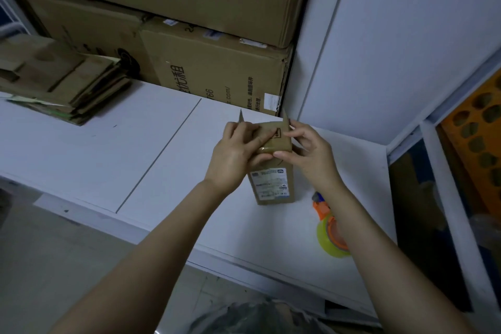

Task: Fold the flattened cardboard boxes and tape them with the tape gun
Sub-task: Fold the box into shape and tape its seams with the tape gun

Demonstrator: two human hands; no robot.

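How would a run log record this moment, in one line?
step: folding top flaps | left hand: holds small box | right hand: holds its right edge | tape gun: on table, untouched

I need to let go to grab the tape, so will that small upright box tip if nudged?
It may tip readily: the small box stands on its narrow end, taller than wide. It is probably light, being thin cardboard with two top flaps standing open. On the smooth white table it could also slide.
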